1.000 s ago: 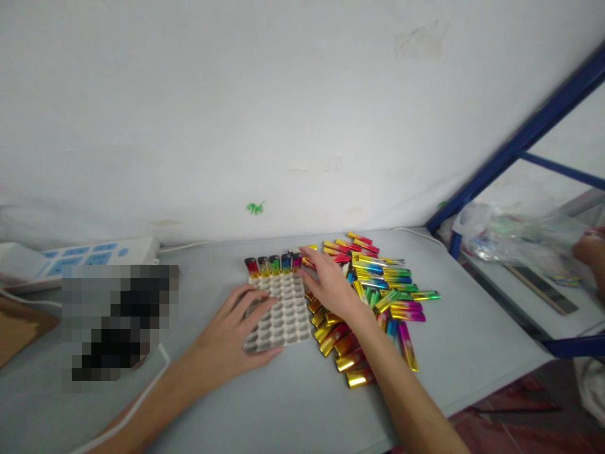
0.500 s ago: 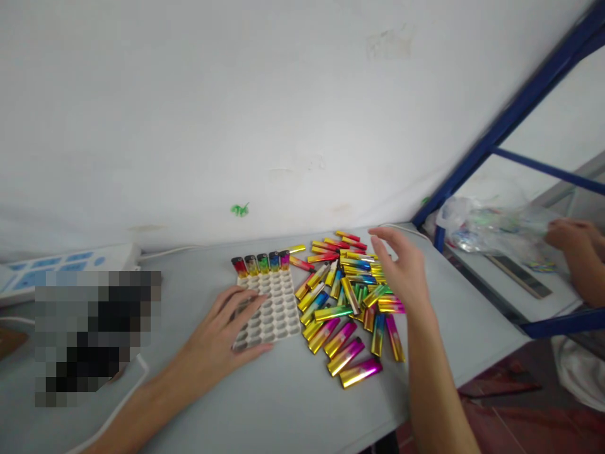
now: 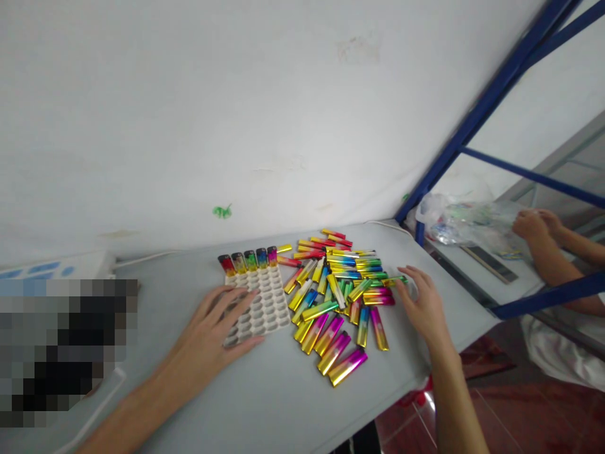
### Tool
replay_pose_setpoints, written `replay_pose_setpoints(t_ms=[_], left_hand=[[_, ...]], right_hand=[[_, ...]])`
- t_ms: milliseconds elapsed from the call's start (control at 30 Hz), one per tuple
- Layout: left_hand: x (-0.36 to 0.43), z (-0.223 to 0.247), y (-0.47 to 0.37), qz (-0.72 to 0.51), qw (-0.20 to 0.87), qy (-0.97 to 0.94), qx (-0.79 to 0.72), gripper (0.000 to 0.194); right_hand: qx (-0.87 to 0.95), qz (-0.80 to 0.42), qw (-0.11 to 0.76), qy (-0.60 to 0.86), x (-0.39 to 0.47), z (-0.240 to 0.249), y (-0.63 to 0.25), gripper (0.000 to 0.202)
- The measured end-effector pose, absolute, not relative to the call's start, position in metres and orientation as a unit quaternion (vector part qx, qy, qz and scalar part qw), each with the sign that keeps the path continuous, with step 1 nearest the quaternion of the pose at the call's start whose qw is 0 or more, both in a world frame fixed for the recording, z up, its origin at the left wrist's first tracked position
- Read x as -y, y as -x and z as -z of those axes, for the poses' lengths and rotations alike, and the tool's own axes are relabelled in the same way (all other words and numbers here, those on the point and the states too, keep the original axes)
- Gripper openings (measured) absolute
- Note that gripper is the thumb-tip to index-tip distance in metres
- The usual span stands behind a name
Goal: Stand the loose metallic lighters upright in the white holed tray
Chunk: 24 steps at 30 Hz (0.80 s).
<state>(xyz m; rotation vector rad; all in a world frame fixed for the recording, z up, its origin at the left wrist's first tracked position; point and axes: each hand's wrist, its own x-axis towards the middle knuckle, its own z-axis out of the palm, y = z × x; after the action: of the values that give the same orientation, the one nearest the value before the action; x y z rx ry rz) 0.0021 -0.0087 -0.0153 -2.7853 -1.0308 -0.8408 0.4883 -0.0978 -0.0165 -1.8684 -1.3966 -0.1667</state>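
My left hand [image 3: 215, 321] lies over the left part of a pale tray [image 3: 265, 302] with rows of small holes, its fingers stretched out and its thumb along the near edge. Several lighters [image 3: 250, 260] in red, gold, green, blue and purple stand upright in the tray's far row. To the right of the tray spreads a loose heap of shiny two-coloured lighters [image 3: 326, 343]. At the heap's right edge, my right hand [image 3: 423, 302] has thumb and fingertips closed on the end of a green and gold lighter [image 3: 391, 282].
A white panel with blue patches [image 3: 61, 271] lies at the left beside a blurred-out area. Blue metal bars [image 3: 472, 126] rise at the right. Beyond them, another person's hands [image 3: 536, 224] are near a clear plastic bag [image 3: 458, 221]. A pale wall [image 3: 265, 126] backs the grey table [image 3: 265, 397].
My right hand has come down from above the heap to its right edge and closed on a green and gold lighter. My left hand stays on the tray. The view has swung slightly right.
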Motion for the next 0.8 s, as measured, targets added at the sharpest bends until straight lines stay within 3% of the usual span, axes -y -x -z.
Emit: replay_pose_setpoints(t_ms=[233,800], left_hand=[[0.011,0.016,0.002,0.277,0.029,0.905,0.321,0.08],[0.01,0.004,0.008,0.276,0.007,0.903,0.329,0.059]], right_hand=[[0.554,0.045,0.376,0.741,0.092,0.035,-0.486,0.053],[0.548,0.049,0.386,0.741,0.102,0.032,-0.483,0.048]])
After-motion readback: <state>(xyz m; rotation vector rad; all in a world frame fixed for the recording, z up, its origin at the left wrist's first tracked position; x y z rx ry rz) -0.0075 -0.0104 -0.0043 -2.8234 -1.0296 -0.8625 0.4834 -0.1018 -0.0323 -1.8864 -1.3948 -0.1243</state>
